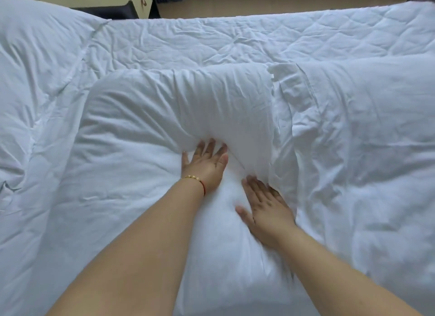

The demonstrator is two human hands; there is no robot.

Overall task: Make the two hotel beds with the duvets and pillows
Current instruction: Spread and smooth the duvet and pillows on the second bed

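Nearest the camera, two bare forearms reach forward over a plump white fabric pillow that lies on the bed. The right hand rests flat on the pillow's near part, fingers straight and lying close together, holding nothing. Just beyond it, the left hand, with a red-and-gold string bracelet at its wrist, presses into the pillow's middle, fingers slightly spread and sunk into a dent. Right of the pillow, touching it, lies a second white pillow. Beyond the pillow spreads a wrinkled white quilted duvet. Past the duvet's far edge shows a tan floor.
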